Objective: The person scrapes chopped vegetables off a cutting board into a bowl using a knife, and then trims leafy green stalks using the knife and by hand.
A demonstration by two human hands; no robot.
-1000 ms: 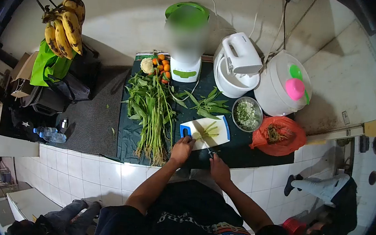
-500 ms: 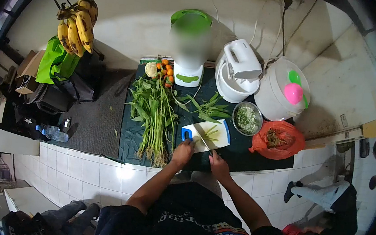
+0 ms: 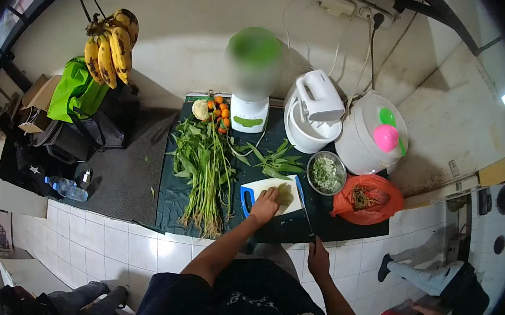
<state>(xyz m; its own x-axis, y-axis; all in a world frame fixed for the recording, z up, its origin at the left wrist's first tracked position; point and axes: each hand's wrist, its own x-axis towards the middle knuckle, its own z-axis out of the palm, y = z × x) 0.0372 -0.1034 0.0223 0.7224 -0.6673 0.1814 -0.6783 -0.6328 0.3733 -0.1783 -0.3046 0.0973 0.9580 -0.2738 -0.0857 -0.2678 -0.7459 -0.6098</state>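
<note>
R hand [image 3: 318, 261] is pinching the knife [image 3: 306, 217] by its handle, grip pressed tog., blade stretching ahead-L of it beside the board [image 3: 256, 189]; knife's prob. light & stiff w/ a sharp edge, so handle's the place to hold. L hand [image 3: 267, 204] is resting over the board, ahead-L of the R grip, but can't tell if its own grip is spread or pinching. Cut stems [image 3: 286, 193] are lying on the board just R of that grip, prob. light, firm, maybe slick, best held under curled fingertips.
</note>
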